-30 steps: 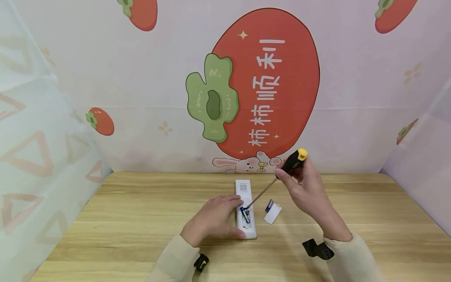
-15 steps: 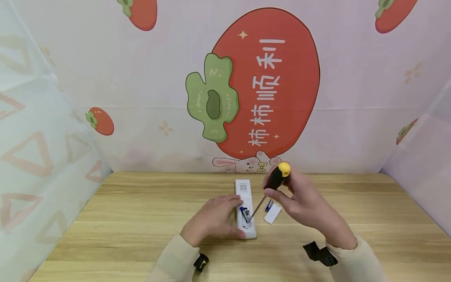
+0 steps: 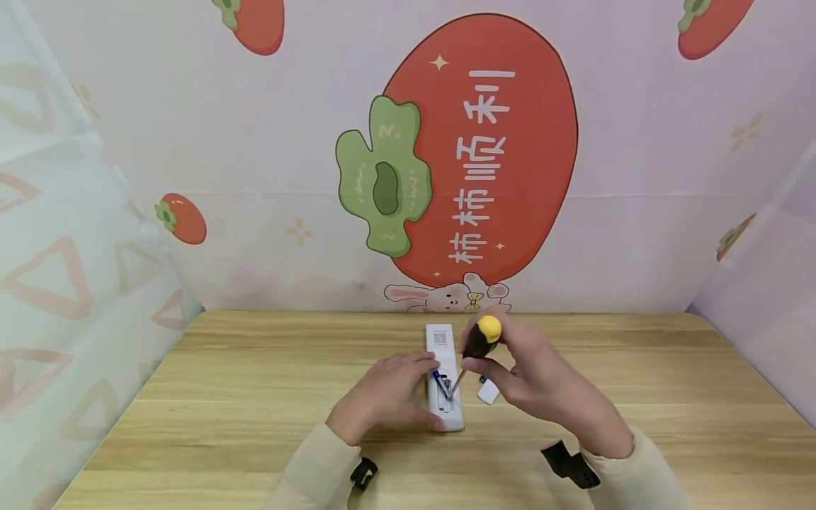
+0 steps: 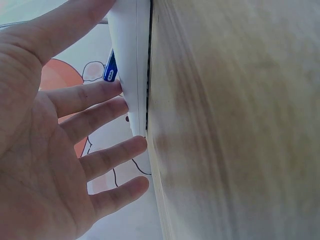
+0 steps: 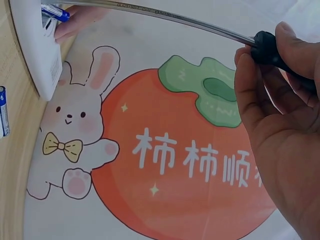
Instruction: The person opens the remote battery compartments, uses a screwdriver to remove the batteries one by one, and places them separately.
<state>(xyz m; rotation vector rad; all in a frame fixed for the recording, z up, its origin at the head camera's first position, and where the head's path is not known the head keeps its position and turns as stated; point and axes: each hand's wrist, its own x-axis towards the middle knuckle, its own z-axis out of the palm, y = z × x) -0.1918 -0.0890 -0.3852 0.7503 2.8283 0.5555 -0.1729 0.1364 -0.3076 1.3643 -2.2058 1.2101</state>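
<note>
A white remote control (image 3: 440,333) lies face down on the wooden table, its battery compartment uncovered. One blue-and-silver battery (image 3: 438,377) sits tilted in that compartment, blue end raised; the left wrist view shows this end (image 4: 110,69) sticking up past the edge. My left hand (image 3: 389,393) rests against the remote's left side with straight fingers, thumb near the lower end. My right hand (image 3: 532,372) grips a screwdriver (image 3: 479,341) by its black-and-yellow handle. Its metal shaft (image 5: 175,17) slants down to the compartment, tip beside the battery's lower end.
Right of the remote lie a second battery (image 5: 3,112) and a small white battery cover (image 3: 489,392), both partly hidden by my right hand in the head view. Behind the table (image 3: 268,368) hangs a cloth backdrop (image 3: 306,142) with persimmon prints.
My right hand has moved left and down with the screwdriver, its tip shifting from the battery's upper end to its lower end. My left hand and the remote have stayed put.
</note>
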